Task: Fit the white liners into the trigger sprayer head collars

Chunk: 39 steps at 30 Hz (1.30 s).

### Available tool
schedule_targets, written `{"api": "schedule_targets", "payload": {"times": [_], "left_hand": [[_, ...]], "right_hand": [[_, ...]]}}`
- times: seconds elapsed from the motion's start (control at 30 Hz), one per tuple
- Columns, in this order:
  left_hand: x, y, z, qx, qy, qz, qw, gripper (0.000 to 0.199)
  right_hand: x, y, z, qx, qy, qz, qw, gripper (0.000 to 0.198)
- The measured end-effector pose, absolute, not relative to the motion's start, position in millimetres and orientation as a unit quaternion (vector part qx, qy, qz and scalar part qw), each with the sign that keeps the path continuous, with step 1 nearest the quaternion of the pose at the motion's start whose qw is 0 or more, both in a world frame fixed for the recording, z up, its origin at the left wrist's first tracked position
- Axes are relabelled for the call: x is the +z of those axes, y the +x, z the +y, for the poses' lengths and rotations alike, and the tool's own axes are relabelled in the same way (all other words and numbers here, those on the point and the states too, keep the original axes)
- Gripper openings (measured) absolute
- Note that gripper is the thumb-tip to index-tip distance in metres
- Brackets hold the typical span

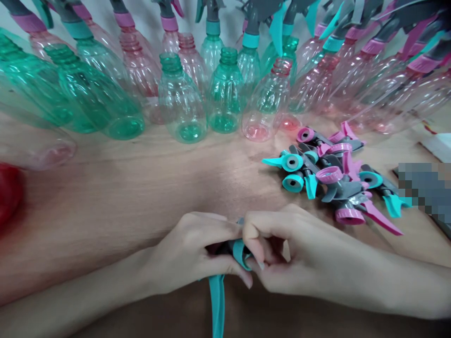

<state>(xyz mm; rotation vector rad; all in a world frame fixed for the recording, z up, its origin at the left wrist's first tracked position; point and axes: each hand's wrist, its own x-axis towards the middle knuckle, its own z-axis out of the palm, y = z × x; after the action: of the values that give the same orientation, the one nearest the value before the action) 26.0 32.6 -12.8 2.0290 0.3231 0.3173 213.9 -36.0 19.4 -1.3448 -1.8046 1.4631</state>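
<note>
My left hand [197, 249] is closed around a trigger spray head with a grey body and a teal collar [240, 254]. Its long teal trigger [217, 305] points down toward the lower edge of the view. My right hand [282, 249] is pinched at the collar's open end, fingertips against it. Whether a small part sits between those fingers is hidden. Right of and beyond my right hand lies a pile of loose spray heads, some with teal collars [293, 183], others with pink collars [348, 216].
Green bottles [225, 94] and pink-tinted bottles [262, 108] stand along the back, several without heads. Others at the back carry spray heads [250, 40]. A red object [10, 195] is at the left edge. A dark, pixelated flat item [428, 188] lies at right on the wooden table [141, 188].
</note>
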Motion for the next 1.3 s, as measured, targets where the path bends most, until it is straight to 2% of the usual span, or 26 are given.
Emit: {"api": "schedule_targets", "payload": {"times": [0.3,0.43,0.57,0.7,0.83,1.0,1.2,1.3], "left_hand": [[-14.2,25.6,30.8,0.159,0.853,0.125,0.482,0.018],[-18.7,23.1,31.0,0.162,0.876,0.160,0.425,0.022],[-23.3,21.5,32.0,0.149,0.882,0.171,0.414,0.026],[-20.6,23.0,31.7,0.158,0.879,0.179,0.414,0.028],[-15.9,25.2,30.9,0.174,0.879,0.188,0.402,0.022],[-14.6,26.4,32.0,0.181,0.873,0.169,0.421,0.024],[-15.5,26.1,31.3,0.201,0.883,0.165,0.390,0.021],[-17.8,25.2,29.9,0.203,0.882,0.170,0.390,0.023]], "right_hand": [[12.8,210.1,-43.6,0.448,-0.473,-0.729,0.212,0.020],[18.0,206.4,-47.8,0.361,-0.457,-0.784,0.216,0.023],[22.4,203.3,-46.6,0.300,-0.448,-0.816,0.209,0.025],[18.6,205.0,-46.6,0.285,-0.449,-0.818,0.220,0.023],[14.0,205.3,-48.7,0.265,-0.490,-0.791,0.253,0.022],[14.5,202.5,-48.8,0.272,-0.536,-0.769,0.219,0.016],[11.1,198.8,-47.3,0.144,-0.560,-0.783,0.228,0.004],[11.1,197.8,-49.2,0.094,-0.567,-0.793,0.203,0.010]]}}
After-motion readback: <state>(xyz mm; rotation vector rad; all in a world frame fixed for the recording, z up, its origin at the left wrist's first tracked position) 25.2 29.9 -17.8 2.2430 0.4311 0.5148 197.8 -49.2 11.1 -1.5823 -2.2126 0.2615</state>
